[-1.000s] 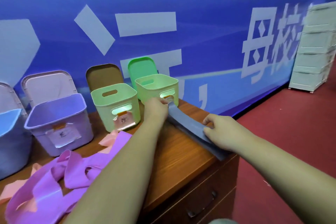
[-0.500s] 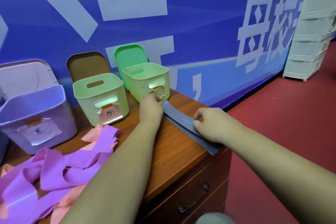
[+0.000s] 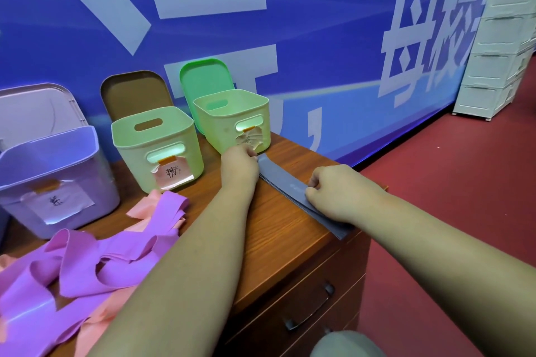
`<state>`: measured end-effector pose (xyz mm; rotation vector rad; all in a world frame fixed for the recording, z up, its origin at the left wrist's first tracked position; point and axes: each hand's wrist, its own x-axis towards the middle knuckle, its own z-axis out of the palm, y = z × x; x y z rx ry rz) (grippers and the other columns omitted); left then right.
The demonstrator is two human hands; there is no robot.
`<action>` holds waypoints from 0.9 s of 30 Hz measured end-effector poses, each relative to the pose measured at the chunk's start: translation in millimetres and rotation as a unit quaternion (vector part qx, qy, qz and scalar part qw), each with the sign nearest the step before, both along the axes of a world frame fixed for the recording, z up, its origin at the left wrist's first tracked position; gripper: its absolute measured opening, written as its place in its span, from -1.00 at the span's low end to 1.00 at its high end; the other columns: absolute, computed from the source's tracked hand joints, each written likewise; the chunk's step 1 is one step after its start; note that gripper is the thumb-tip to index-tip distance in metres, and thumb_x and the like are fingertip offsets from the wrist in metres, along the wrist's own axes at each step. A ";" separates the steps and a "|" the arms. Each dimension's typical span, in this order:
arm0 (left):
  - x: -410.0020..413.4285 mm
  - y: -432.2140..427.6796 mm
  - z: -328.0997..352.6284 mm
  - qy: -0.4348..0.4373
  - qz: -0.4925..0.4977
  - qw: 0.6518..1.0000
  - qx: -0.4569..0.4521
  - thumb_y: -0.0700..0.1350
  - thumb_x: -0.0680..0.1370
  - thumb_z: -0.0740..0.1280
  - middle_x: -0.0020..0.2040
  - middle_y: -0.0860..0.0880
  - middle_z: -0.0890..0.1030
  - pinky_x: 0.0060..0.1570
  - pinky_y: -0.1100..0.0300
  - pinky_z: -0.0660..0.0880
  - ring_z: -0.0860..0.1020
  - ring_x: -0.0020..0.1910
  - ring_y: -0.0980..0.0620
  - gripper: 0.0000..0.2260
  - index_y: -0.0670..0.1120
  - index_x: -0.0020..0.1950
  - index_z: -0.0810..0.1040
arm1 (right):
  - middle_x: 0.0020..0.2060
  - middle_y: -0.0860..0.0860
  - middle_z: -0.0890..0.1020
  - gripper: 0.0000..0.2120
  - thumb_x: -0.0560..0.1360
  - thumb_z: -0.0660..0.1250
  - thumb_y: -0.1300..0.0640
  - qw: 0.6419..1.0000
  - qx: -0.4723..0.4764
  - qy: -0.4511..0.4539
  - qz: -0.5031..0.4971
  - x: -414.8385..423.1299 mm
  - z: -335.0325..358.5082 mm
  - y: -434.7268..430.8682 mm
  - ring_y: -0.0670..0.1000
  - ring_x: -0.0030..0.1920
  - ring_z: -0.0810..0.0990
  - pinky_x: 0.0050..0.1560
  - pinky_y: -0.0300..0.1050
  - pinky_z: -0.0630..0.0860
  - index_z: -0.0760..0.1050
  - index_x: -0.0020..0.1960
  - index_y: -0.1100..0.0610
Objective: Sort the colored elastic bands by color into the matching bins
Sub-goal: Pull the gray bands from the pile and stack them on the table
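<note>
Two hands (image 3: 240, 166) (image 3: 336, 193) on flat, smooth grey band (image 3: 281, 180)

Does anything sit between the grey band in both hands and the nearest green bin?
Nothing visible does. The left hand and right hand grip the grey band on the cabinet top; the rightmost green bin stands just beyond the left hand, open-topped, its lid leaning behind it. Its crumpled label is unreadable.

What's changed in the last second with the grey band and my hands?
Nothing visibly moved; only the view shifted. The left hand and right hand still pinch the grey band flat on the desk. The purple bands and pink bands lie untouched.
</note>
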<state>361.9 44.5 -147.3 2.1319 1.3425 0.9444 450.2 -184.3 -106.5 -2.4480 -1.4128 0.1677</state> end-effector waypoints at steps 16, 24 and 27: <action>-2.9 1.8 -0.9 0.010 -0.008 1.000 -0.009 -0.16 0.61 0.35 -0.03 -0.05 0.68 -0.10 0.16 0.44 0.59 -0.03 -0.05 -0.85 -0.05 0.06 0.73 | 0.16 0.06 0.51 -0.74 0.65 0.20 -0.06 0.995 -0.054 -0.083 0.003 -5.9 0.7 11.2 0.13 0.07 0.57 0.07 0.10 0.61 0.54 0.20 0.06; -13.6 0.2 4.3 -0.065 0.002 0.995 -0.077 -0.26 0.60 0.22 0.04 0.03 0.64 -0.34 0.24 0.35 0.51 -0.20 0.07 -0.67 0.01 0.19 0.70 | 0.24 0.14 0.51 -0.34 0.55 0.28 -0.39 0.997 -0.057 -0.056 -0.005 -14.0 0.7 48.9 0.22 0.27 0.51 0.14 0.09 0.49 0.49 0.32 0.16; -17.8 0.2 5.5 -0.105 0.010 0.988 -0.117 -0.30 0.54 0.20 -0.02 -0.03 0.68 -0.41 0.21 0.33 0.54 -0.30 0.01 -0.62 0.03 0.13 0.71 | 0.27 0.15 0.50 -0.27 0.50 0.34 -0.40 0.998 -0.035 -0.051 0.005 -13.6 -3.7 73.4 0.22 0.31 0.47 0.23 0.12 0.48 0.47 0.37 0.17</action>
